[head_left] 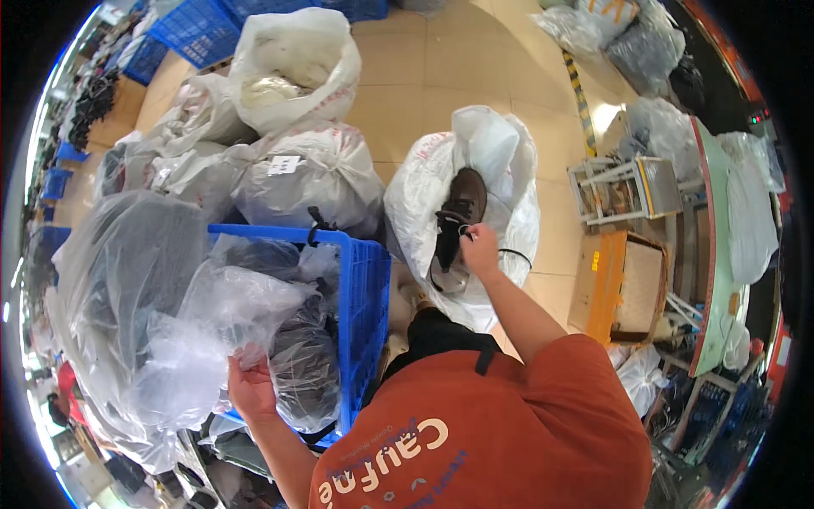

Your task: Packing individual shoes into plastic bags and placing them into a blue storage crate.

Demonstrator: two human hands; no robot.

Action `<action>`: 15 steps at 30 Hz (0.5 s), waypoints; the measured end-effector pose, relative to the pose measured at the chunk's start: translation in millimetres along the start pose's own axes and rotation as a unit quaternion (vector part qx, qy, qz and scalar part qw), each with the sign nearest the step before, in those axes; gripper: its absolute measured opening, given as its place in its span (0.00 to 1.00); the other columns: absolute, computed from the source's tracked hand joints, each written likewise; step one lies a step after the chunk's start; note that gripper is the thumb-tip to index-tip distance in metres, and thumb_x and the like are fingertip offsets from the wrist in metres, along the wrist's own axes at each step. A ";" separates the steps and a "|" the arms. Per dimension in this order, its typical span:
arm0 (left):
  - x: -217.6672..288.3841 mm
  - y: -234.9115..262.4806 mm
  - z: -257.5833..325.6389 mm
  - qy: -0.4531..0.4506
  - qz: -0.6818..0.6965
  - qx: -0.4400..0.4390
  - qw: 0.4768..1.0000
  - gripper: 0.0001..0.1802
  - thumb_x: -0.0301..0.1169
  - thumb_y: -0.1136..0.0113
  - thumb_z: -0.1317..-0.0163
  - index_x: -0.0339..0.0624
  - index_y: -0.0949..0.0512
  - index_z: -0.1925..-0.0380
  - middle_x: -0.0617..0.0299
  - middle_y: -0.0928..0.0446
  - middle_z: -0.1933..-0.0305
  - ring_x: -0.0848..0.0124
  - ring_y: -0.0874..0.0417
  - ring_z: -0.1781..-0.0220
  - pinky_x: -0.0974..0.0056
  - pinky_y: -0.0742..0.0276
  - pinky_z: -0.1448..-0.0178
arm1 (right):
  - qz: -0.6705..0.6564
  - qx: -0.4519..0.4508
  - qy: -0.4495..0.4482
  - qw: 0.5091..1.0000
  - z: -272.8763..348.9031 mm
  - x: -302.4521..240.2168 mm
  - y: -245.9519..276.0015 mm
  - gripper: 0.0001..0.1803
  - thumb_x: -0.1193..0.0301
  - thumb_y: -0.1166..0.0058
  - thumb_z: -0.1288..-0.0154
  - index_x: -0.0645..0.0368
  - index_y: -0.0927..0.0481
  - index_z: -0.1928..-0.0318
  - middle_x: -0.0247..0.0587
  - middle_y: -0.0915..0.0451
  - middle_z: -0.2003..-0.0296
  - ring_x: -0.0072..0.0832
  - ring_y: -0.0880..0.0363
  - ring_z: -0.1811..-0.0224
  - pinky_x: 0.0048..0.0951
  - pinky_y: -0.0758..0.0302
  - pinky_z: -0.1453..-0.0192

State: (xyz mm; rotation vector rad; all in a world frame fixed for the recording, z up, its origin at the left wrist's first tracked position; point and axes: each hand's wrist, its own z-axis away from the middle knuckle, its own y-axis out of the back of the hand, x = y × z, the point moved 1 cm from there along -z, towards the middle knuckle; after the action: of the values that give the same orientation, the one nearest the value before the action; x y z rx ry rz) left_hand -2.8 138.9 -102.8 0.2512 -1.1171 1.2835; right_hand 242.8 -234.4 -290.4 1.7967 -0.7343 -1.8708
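My right hand [481, 248] is closed at the black collar of a dark brown lace-up shoe [468, 192], whose toe points away from me. The shoe is over the mouth of a white woven sack [415, 191] that stands open on the floor. A black cord [515, 254] curves out beside my right wrist. On the left, my left hand [252, 390] has its fingers closed on a crumpled clear plastic bag [246, 297]. That bag spreads over a blue plastic crate [365, 314], where dark items in clear plastic [305, 373] lie.
Stuffed white sacks [309, 178] stand beyond the crate, and an open one [297, 64] is behind them. A large plastic-covered bundle [127, 288] is at the left. A cardboard box [623, 284], a small metal stool [627, 188] and a green-edged table [712, 254] stand on the right.
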 end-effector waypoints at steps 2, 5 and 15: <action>1.8 -4.4 -9.7 -0.004 -0.023 -0.035 0.999 0.15 0.35 0.59 0.33 0.33 0.31 0.59 0.48 0.26 0.55 0.59 0.24 0.53 0.57 0.26 0.50 | 0.026 -0.008 -0.082 0.996 -8.7 36.8 -1.0 0.13 0.71 0.43 0.52 0.62 0.27 0.64 0.49 0.27 0.67 0.44 0.29 0.60 0.38 0.33 0.53; 1.5 -23.9 -16.5 -0.010 -0.058 -0.053 0.997 0.16 0.36 0.61 0.32 0.34 0.31 0.58 0.49 0.26 0.55 0.61 0.24 0.53 0.59 0.27 0.52 | 0.041 0.006 0.010 0.999 -20.0 56.6 -17.0 0.17 0.71 0.43 0.51 0.63 0.27 0.59 0.52 0.25 0.64 0.44 0.27 0.59 0.39 0.31 0.54; 17.4 -32.7 39.5 -0.044 -0.159 0.007 0.986 0.14 0.28 0.52 0.37 0.29 0.32 0.55 0.49 0.26 0.57 0.63 0.23 0.58 0.63 0.24 0.54 | 0.043 -0.170 -0.038 0.984 -86.8 60.4 -30.1 0.15 0.69 0.41 0.52 0.59 0.24 0.62 0.49 0.24 0.64 0.46 0.28 0.56 0.40 0.31 0.53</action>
State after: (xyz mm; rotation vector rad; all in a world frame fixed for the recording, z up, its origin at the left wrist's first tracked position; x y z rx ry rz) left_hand 2.3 111.1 -56.6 0.4825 -1.0927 1.0033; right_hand 327.3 -256.7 -357.1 1.4655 -0.4743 -1.8839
